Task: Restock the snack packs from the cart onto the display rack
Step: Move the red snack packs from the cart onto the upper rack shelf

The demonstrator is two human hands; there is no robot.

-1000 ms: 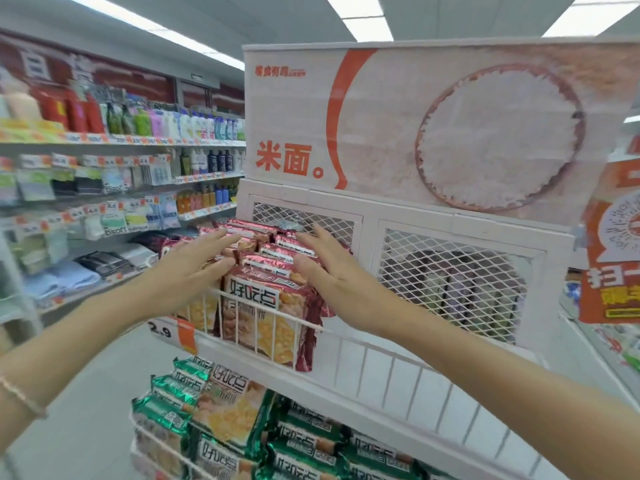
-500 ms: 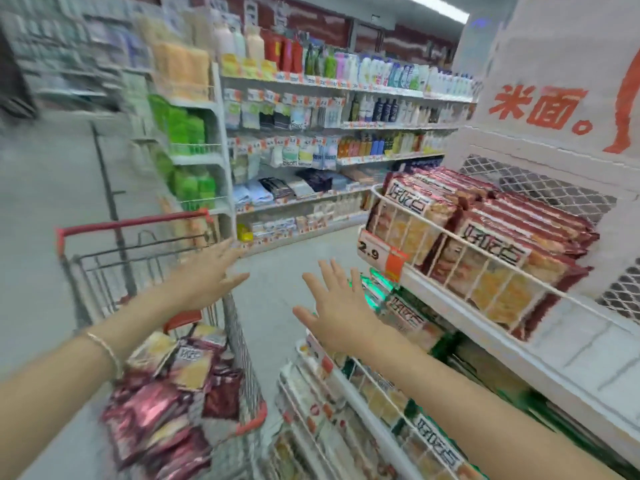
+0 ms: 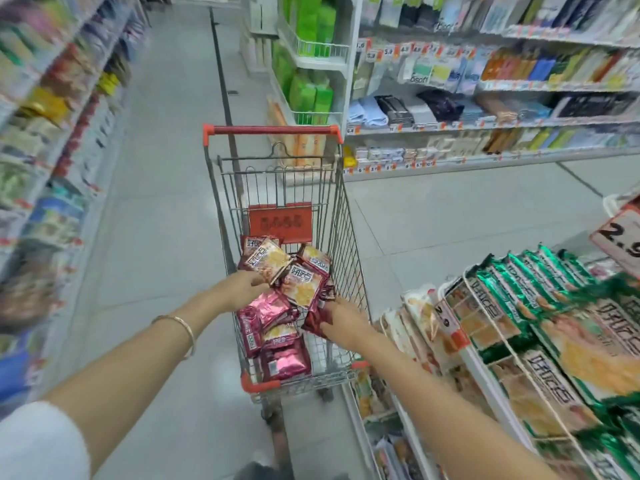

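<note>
Several red snack packs (image 3: pixel 277 344) lie piled in the wire cart (image 3: pixel 347 216) in front of me. My left hand (image 3: pixel 237 287) reaches into the cart and holds the lower edge of a tilted red pack (image 3: pixel 268 258) at the top of the pile. My right hand (image 3: pixel 344 318) is at the cart's right side, its fingers pinching a dark red pack (image 3: pixel 313 322). The display rack (image 3: pixel 479 363) stands at the right, its wire-fronted shelves filled with green packs (image 3: pixel 519 282) of the same brand.
The cart's red handle (image 3: pixel 273 129) points away from me down the aisle. Stocked shelves line the left side (image 3: pixel 52 150) and the far right (image 3: pixel 485 98). Grey floor (image 3: pixel 450 220) lies between the cart and the far shelves. A price tag (image 3: pixel 620 237) hangs at the right edge.
I have turned from the rack's upper shelf to the cart. Both hands, open in the air half a second ago, have dropped into the cart and taken hold of red packs.
</note>
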